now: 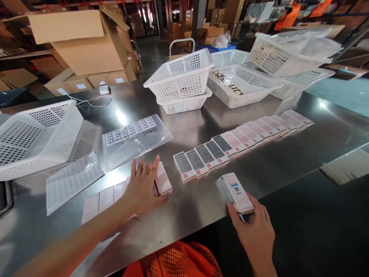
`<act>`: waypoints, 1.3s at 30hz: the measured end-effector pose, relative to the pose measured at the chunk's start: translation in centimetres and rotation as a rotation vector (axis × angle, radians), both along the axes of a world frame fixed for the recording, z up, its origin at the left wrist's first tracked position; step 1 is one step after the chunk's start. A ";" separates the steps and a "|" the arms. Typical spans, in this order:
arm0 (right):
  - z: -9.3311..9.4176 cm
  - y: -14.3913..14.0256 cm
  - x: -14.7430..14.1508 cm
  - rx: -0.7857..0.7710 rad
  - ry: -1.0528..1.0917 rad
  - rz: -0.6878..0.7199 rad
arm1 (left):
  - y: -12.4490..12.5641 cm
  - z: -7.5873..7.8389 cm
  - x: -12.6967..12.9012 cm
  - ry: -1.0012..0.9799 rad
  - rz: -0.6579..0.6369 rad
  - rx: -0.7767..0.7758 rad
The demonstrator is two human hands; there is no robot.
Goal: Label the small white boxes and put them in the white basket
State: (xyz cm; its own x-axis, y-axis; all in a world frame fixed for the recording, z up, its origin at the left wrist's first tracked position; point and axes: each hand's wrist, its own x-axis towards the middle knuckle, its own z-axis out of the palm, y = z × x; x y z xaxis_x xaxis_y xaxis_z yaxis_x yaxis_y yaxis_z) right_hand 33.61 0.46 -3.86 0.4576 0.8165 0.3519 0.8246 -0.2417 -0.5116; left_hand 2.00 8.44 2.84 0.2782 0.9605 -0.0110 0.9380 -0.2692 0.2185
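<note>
Fingers on the L hand are splayed wide over a short row of pink cartons toward the near left corner of the steel table, resting on top afaict, def not clenched. The hand hides part of that row so no exact count, sry. R hand is grasping one pink-and-white carton, thumb on one side, fingers on the other, right by the table's near edge w/ blue print & a QR-type code facing up

Progress-wise I'd call it partway imo. There's a long row of cartons laid side by side, running from mid-table to near the R end. Leftmost five show dark text panels, the rest paler pink faces. None of those shows the blue print on a visible side, but other sides are hidden, so can't say what's done there

Sheet of blue-printed labels lies on a clear plastic bag just beyond the L hand and has plenty on it, so prob a fair bit left. Other printed sheet sits nearer the table's L edge, print too small to read tbh
</note>
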 end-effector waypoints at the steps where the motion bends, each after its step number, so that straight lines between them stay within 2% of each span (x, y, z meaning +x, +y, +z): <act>1: -0.1 0.1 0.0 -0.007 0.011 -0.004 | -0.2 0.0 -0.2 0.080 -0.013 0.018; 4: -0.4 0.4 -0.1 -0.034 0.039 -0.004 | 0.6 0.5 1.2 0.136 -0.045 0.015; 9: -0.2 0.4 -0.1 -0.070 0.037 0.036 | 5.2 1.3 7.8 0.051 -0.135 -0.015; 12: 0.1 0.1 -0.1 -0.097 0.039 0.034 | 6.5 1.3 10.0 0.031 -0.114 -0.065; 14: 0.1 0.0 0.0 -0.098 0.051 0.043 | 6.0 1.0 9.4 -0.035 -0.085 -0.062; 17: -0.2 0.0 0.1 -0.094 0.085 0.063 | 4.0 0.4 6.3 -0.129 -0.062 -0.048; 20: -0.5 0.3 0.2 -0.098 0.116 0.068 | 2.1 0.3 3.7 -0.021 -0.056 0.012; 22: -0.6 0.5 0.1 -0.100 0.120 0.076 | 1.9 0.6 3.8 0.043 -0.057 0.042; 24: -0.6 0.7 0.0 -0.103 0.110 0.079 | 2.7 1.0 5.9 0.041 -0.059 0.051; 29: 0.0 0.8 -0.4 -0.090 0.091 0.076 | 7.0 1.6 13.5 0.033 -0.119 -0.028; 31: 0.3 0.8 -0.5 -0.102 0.094 0.085 | 7.7 1.7 14.7 0.043 -0.108 -0.039; 33: 0.4 0.7 -0.5 -0.115 0.094 0.097 | 7.4 1.6 14.1 0.005 -0.082 -0.016; 36: 0.2 0.7 -0.3 -0.087 0.091 0.105 | 5.8 1.5 10.8 -0.072 -0.044 0.000; 39: -0.4 0.8 -0.2 -0.047 0.090 0.099 | 4.5 1.7 7.8 -0.021 0.009 -0.052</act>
